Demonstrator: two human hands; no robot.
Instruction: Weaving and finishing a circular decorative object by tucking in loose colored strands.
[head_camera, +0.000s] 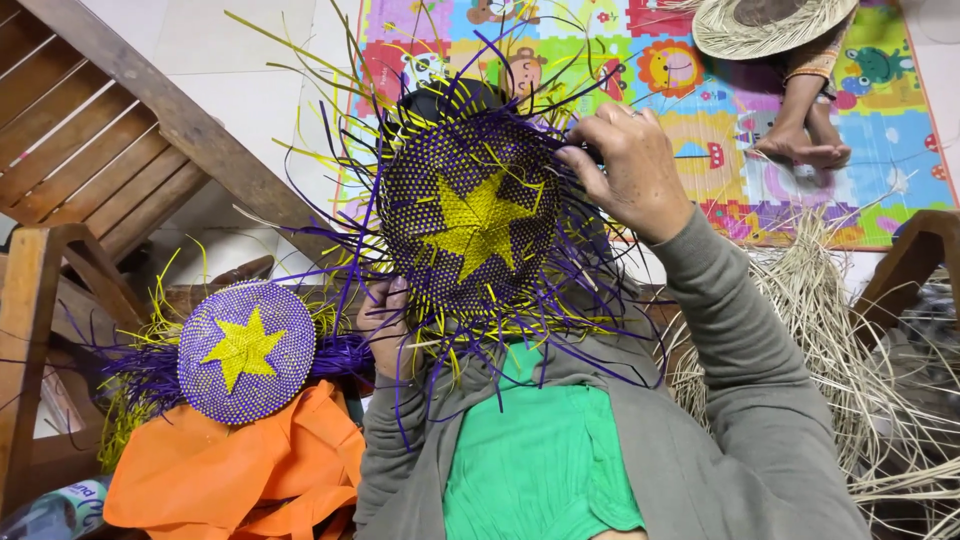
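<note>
A round woven piece (470, 225) of purple strands with a yellow star in its middle is held up in front of me, loose purple and yellow strands sticking out all around its edge. My right hand (625, 170) grips its upper right rim, fingers curled over the weave. My left hand (385, 320) holds the lower left rim from behind, mostly hidden by strands. A second, similar purple disc with a yellow star (247, 350) lies at the left on orange cloth (240, 470).
A wooden chair (95, 150) stands at the left. A colourful play mat (720, 110) covers the floor ahead, where another person's bare feet (800, 145) and a straw hat (770, 25) show. Pale straw (840, 330) is piled at the right.
</note>
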